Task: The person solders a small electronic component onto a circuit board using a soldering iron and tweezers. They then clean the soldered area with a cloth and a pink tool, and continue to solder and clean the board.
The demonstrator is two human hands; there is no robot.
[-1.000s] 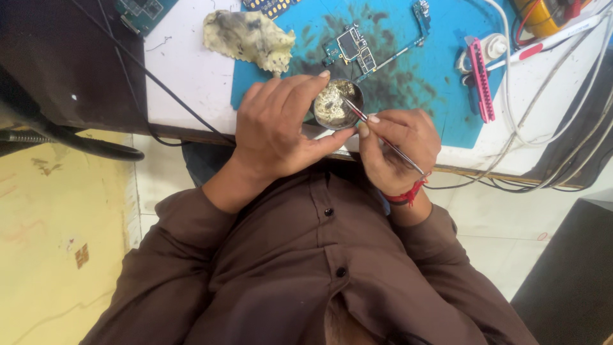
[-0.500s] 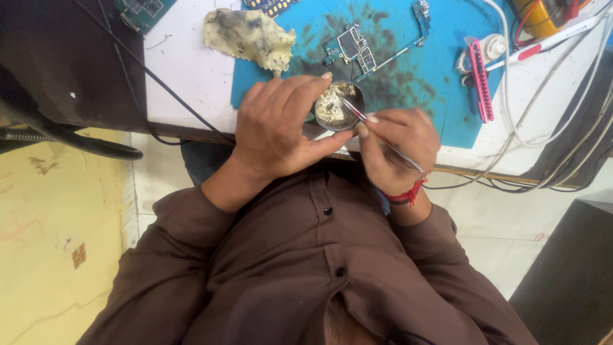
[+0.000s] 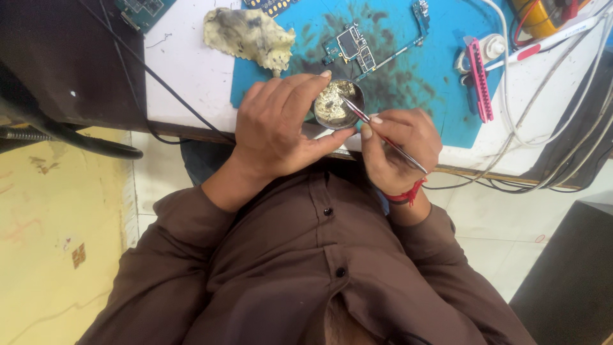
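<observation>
You are holding a small round tin (image 3: pixel 336 105) at the near edge of the blue work mat (image 3: pixel 440 96), with your left hand (image 3: pixel 281 128) curled around it: the thumb is pressing against the near side and the fingers are wrapping over the far rim, so the tin is sitting pinched between them. The tin is lying open toward you and is showing a pale, crusty, yellowish mass inside. Your right hand (image 3: pixel 399 147) is closing its thumb and first fingers on a pair of slim metal tweezers (image 3: pixel 383 137), gripping them partway along the shaft, and the tips are reaching into the tin's contents while the rear end is slanting back over your wrist. A red thread band (image 3: pixel 405 193) is circling that wrist, and both brown sleeves are coming up from the bottom of the view. Just beyond the tin, a small bare circuit board (image 3: pixel 354 46) with a long thin arm is lying on the dark-stained part of the mat. To the left of the mat, a crumpled yellowish cloth (image 3: pixel 246 35) with grey smudges is resting on the white tabletop (image 3: pixel 185 70). To the right, a pink comb-like plastic tool (image 3: pixel 479 80) is lying across the mat's edge, near a bundle of white cables (image 3: pixel 549 108) that is trailing off the table's right side.
</observation>
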